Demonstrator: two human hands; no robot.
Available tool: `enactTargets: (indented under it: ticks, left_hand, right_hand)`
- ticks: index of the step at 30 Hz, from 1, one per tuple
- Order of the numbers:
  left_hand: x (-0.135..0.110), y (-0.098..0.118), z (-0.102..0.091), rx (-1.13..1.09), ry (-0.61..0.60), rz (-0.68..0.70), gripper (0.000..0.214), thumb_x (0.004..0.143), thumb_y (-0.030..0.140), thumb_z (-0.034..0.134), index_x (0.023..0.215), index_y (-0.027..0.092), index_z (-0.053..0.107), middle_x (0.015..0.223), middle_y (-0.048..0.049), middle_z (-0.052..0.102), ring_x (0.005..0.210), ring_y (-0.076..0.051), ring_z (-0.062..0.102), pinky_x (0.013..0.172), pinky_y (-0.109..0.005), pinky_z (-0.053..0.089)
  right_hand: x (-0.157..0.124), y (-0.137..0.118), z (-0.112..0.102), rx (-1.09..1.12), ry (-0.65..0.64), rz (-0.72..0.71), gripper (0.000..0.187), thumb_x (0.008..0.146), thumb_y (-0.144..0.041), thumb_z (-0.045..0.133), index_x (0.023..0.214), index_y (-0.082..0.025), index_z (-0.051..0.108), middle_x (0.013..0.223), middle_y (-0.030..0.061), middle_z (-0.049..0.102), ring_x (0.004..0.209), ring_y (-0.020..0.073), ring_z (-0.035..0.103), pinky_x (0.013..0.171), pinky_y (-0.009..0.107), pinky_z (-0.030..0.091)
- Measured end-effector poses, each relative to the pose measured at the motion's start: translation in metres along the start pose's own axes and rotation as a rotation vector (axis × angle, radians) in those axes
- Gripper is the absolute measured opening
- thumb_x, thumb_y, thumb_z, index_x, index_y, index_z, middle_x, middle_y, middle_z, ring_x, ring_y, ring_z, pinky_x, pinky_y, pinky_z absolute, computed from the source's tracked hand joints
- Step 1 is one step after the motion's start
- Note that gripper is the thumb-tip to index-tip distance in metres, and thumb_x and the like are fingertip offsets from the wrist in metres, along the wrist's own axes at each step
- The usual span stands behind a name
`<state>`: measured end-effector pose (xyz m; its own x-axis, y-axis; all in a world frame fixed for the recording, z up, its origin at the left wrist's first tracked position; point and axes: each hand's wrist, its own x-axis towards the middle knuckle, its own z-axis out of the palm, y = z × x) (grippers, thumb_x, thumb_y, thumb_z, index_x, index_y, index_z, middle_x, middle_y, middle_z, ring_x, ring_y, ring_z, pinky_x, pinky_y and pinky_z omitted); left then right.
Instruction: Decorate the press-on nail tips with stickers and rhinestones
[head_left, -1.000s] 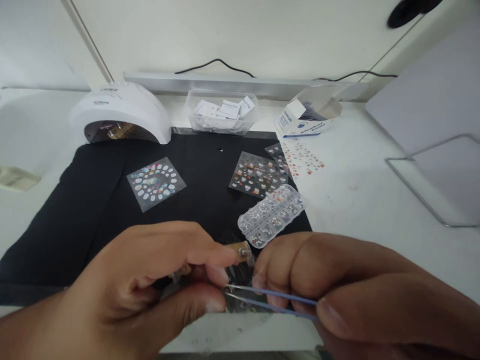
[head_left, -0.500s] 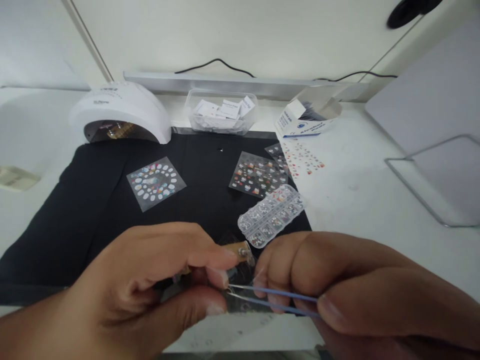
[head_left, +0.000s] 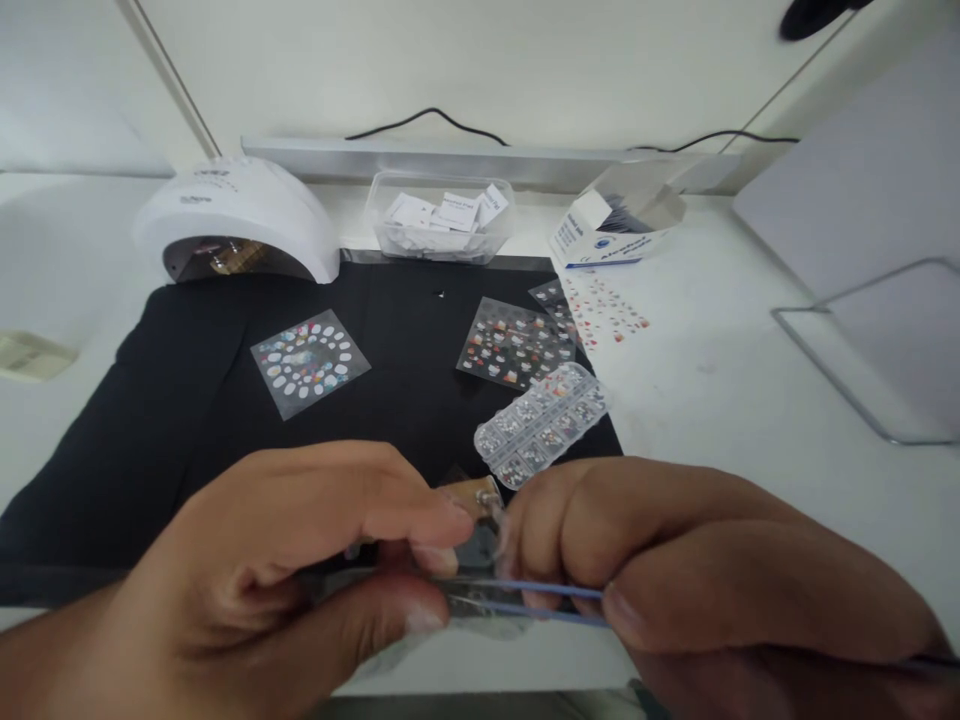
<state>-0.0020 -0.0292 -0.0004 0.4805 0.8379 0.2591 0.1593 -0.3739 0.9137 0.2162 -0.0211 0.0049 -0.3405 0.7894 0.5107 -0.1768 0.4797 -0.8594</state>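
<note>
My left hand is closed, thumb and fingers pinching what looks like a clear plastic sheet, blurred and partly hidden. My right hand grips blue tweezers; their pale tips point left, at the left fingertips. Whether the tips hold anything, I cannot tell. Behind the fingers shows a tan piece with a clear, shiny end, mostly covered by the left hand. Just beyond the right knuckles lies a clear compartment case filled with small gems.
On the black mat lie a sticker sheet with white ovals and a patterned sticker sheet. At the back stand a white nail lamp, a clear tub of pad packets and an alcohol pad box. A metal-framed stand is right.
The tweezers and right hand have shifted slightly left, tips now further behind the left fingertips. The clear plastic has moved and shows more below the left thumb.
</note>
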Motion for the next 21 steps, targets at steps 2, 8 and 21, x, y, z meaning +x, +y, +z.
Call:
enactTargets:
  ticks: [2, 8, 21]
  left_hand:
    - [-0.002, 0.000, 0.000, -0.002, 0.015, -0.004, 0.025, 0.086, 0.012, 0.071, 0.106, 0.027, 0.069, 0.089, 0.0014, 0.073, 0.078, -0.014, 0.071, 0.066, -0.019, 0.057]
    - [0.000, -0.002, -0.001, -0.040, -0.010, -0.013, 0.034, 0.085, 0.009, 0.073, 0.113, 0.026, 0.067, 0.088, 0.0036, 0.070, 0.076, -0.010, 0.068, 0.069, -0.016, 0.056]
    - [0.002, -0.001, -0.002, 0.000, -0.054, -0.013, 0.027, 0.086, 0.007, 0.069, 0.108, 0.024, 0.067, 0.090, 0.0038, 0.070, 0.076, -0.008, 0.067, 0.070, -0.011, 0.054]
  right_hand:
    - [0.002, -0.002, 0.000, 0.030, -0.007, -0.012, 0.047, 0.083, -0.065, 0.057, 0.069, -0.022, 0.072, 0.061, 0.0082, 0.060, 0.056, 0.0225, 0.062, 0.051, 0.040, 0.059]
    - [0.011, -0.006, 0.004, 0.033, -0.011, -0.080, 0.049, 0.082, -0.068, 0.057, 0.072, -0.023, 0.073, 0.053, 0.0060, 0.054, 0.048, 0.0203, 0.056, 0.043, 0.037, 0.057]
    - [0.003, -0.001, 0.005, 0.036, 0.033, -0.053, 0.053, 0.081, -0.069, 0.056, 0.066, -0.021, 0.072, 0.057, 0.0091, 0.056, 0.052, 0.0229, 0.060, 0.047, 0.041, 0.058]
